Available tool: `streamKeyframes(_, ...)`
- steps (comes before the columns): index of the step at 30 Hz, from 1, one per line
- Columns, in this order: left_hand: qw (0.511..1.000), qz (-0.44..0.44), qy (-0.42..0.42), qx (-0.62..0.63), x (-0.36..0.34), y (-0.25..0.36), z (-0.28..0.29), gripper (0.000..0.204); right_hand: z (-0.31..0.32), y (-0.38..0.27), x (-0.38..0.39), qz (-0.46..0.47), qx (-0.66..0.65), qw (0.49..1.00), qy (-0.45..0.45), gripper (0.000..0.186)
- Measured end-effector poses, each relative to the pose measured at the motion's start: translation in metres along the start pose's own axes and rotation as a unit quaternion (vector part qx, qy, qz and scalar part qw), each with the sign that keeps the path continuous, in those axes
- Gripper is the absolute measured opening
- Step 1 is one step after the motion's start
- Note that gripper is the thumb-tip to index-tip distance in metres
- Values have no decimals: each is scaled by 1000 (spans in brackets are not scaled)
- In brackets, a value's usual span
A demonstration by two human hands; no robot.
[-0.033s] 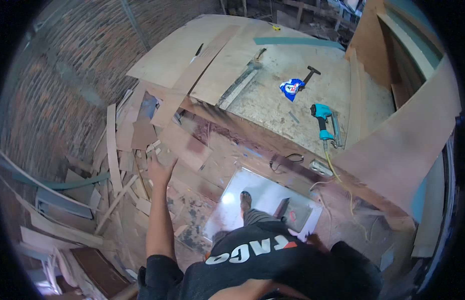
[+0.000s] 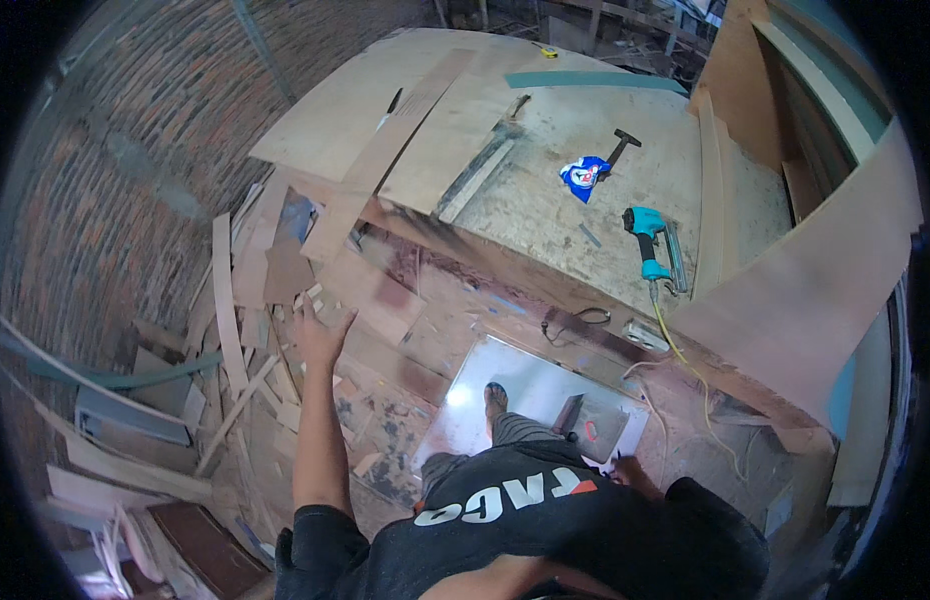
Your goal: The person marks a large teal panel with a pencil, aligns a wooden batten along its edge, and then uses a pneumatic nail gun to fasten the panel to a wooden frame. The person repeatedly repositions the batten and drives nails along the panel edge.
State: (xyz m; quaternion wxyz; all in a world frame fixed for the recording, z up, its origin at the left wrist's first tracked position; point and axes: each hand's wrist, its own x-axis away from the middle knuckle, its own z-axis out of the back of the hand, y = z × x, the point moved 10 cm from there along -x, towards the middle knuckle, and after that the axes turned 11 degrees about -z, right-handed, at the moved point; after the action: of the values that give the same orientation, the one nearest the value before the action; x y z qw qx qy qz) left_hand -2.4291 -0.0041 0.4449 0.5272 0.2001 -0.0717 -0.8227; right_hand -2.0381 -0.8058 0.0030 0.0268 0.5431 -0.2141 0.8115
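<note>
My left hand is held out over the floor at the left, thumb and fingers apart, with nothing in it. Beneath and around it lie wood offcuts and a flat board. My right hand is low beside my shirt, near the corner of a white panel on the floor; its fingers are too small and dark to read. On the workbench lie a teal nail gun with a yellow hose, a hammer and a blue and white packet.
A long strip of plywood and a dark-handled tool lie across the bench. A curved panel leans at the right. Scrap wood is piled along the brick wall. My foot is on the white panel.
My right hand shows more clearly beside my shirt, over the white panel's corner. The view has shifted slightly. My left hand stays nearly in place.
</note>
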Motion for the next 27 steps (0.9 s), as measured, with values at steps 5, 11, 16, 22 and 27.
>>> streamKeyframes(5, 999, -17, -25, -29, -132, -35, -37, 137, -11, -284, 32, 125, -127, 983, 43, 35)
streamKeyframes(11, 977, 33, -203, -51, -246, -60, -121, 155, -8, -344, 81, 122, -162, 947, 248, 40)
streamKeyframes(16, 978, -15, -206, 1, -304, -60, -177, 150, -134, -173, 136, -56, -325, 896, 298, 33)
streamKeyframes(22, 977, -21, -212, 8, -298, -74, -186, 136, -414, -88, 183, -69, 61, 974, 206, 28)
streamKeyframes(27, 907, -108, -128, 386, -286, -76, -184, 104, -490, -100, 216, -56, 231, 954, 183, 39)
